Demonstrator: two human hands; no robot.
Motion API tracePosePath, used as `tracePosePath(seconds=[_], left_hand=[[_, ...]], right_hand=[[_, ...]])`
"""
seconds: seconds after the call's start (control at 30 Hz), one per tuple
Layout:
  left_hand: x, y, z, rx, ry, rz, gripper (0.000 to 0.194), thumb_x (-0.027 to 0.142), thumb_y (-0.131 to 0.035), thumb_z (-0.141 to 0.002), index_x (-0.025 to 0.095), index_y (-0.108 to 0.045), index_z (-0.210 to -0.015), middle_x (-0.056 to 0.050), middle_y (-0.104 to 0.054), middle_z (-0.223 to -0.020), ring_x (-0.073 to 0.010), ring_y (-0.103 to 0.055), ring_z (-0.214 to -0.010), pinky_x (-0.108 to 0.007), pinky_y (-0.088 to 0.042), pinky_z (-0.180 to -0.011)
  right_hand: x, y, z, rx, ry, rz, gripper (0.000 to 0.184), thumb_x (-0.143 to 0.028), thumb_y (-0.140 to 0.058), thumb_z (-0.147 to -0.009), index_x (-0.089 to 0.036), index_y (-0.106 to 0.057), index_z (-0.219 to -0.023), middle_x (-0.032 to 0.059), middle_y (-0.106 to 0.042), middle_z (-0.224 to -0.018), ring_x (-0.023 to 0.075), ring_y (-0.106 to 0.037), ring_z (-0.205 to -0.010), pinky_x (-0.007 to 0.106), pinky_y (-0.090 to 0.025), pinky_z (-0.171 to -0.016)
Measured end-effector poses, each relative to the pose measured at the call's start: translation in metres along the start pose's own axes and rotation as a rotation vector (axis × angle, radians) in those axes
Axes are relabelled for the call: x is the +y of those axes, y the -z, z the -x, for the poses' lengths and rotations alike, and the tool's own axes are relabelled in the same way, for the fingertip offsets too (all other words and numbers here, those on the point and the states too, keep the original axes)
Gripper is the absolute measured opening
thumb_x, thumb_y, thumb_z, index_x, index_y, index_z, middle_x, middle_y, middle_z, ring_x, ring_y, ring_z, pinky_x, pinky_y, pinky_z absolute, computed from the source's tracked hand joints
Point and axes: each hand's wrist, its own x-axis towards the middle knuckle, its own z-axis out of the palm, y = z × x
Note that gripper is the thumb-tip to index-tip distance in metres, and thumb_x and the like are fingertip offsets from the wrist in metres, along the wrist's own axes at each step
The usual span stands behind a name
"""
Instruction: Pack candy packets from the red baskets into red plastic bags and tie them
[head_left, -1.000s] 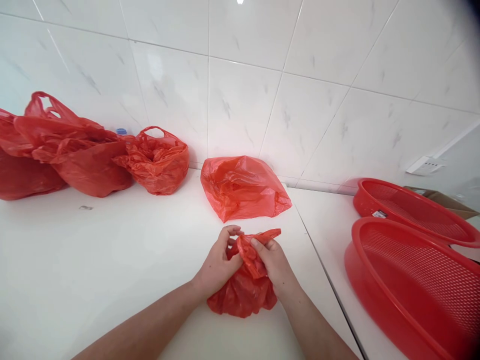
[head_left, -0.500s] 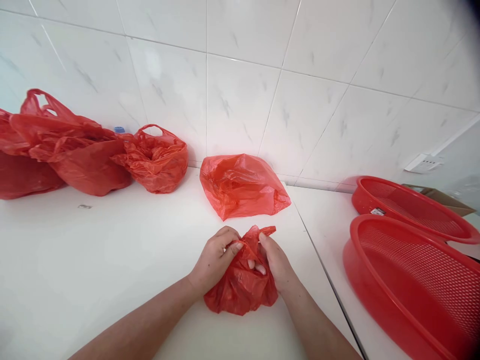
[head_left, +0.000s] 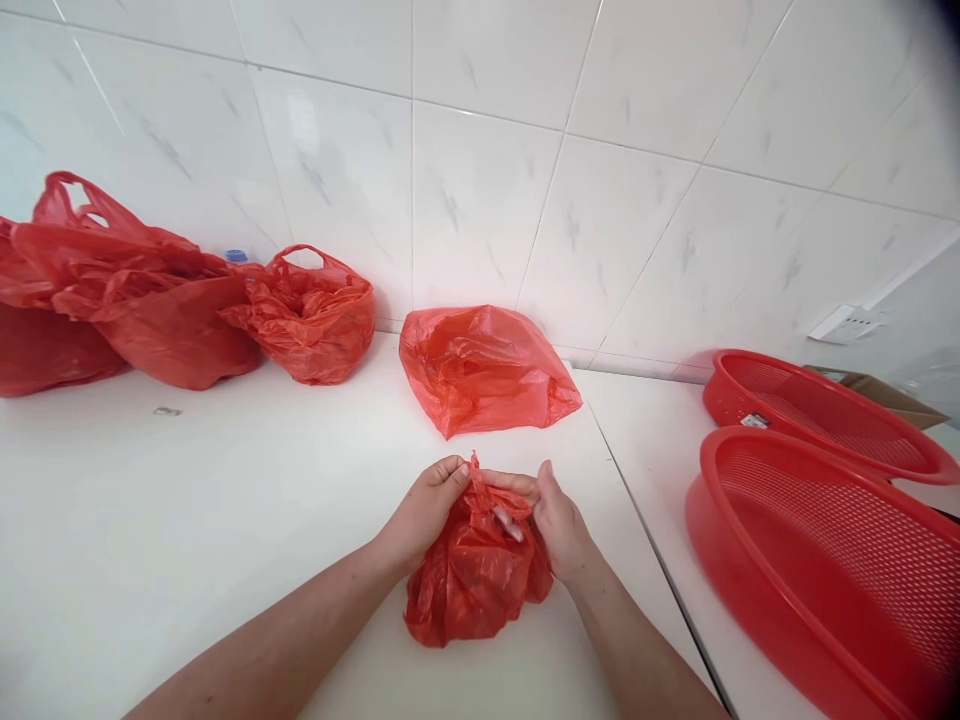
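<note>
A red plastic bag [head_left: 480, 585] rests on the white table close to me, its body bunched and rounded. My left hand [head_left: 429, 507] pinches the twisted top of the bag between thumb and fingertips. My right hand [head_left: 559, 520] is at the bag's right side, thumb raised, with its fingers hooked through a loop of the bag's handle; some of those fingers show through the loop. What the bag contains is hidden. Just beyond my hands lies another red plastic bag [head_left: 487, 375], thin and spread out.
Several filled red bags, among them one with a loop handle [head_left: 315, 325], stand along the tiled wall at left. A blue cap [head_left: 236, 256] shows behind them. Two red plastic baskets [head_left: 795, 600] occupy the right. A small scrap [head_left: 167, 411] lies at left. A wall socket [head_left: 847, 324] is at right.
The bag's top has been drawn into a narrower twist with a loop. My left hand has moved slightly left, and my right thumb has come off the plastic and lifted.
</note>
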Motion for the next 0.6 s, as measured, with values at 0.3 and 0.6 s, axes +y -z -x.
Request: tracePosePath(seconds=[0.3,0.6], left_hand=[[0.005,0.008,-0.002,0.079,-0.12,-0.134,0.032,0.044,-0.061,-0.081,0.017,-0.047,-0.07,0.004,-0.053,-0.062,-0.0073,-0.045,-0.052,-0.019,-0.037,-0.053],[0.002,0.003,0.011,-0.089,-0.561,-0.915,0.009,0.024,-0.055,-0.084,0.021,-0.061,-0.08,-0.003,-0.06,-0.079,-0.0151,-0.053,-0.072,-0.026,-0.042,-0.068]], right_hand=[[-0.002,-0.003,-0.004,0.073,0.058,0.226,0.054,-0.022,-0.064,-0.074,-0.029,-0.05,-0.126,-0.0004,-0.062,-0.088,0.0151,-0.059,-0.077,0.03,-0.048,-0.073],[0.006,0.005,-0.01,0.326,0.144,0.335,0.028,-0.022,-0.059,-0.072,-0.023,-0.065,-0.099,-0.0022,-0.063,-0.073,0.0136,-0.054,-0.063,0.027,-0.043,-0.061]])
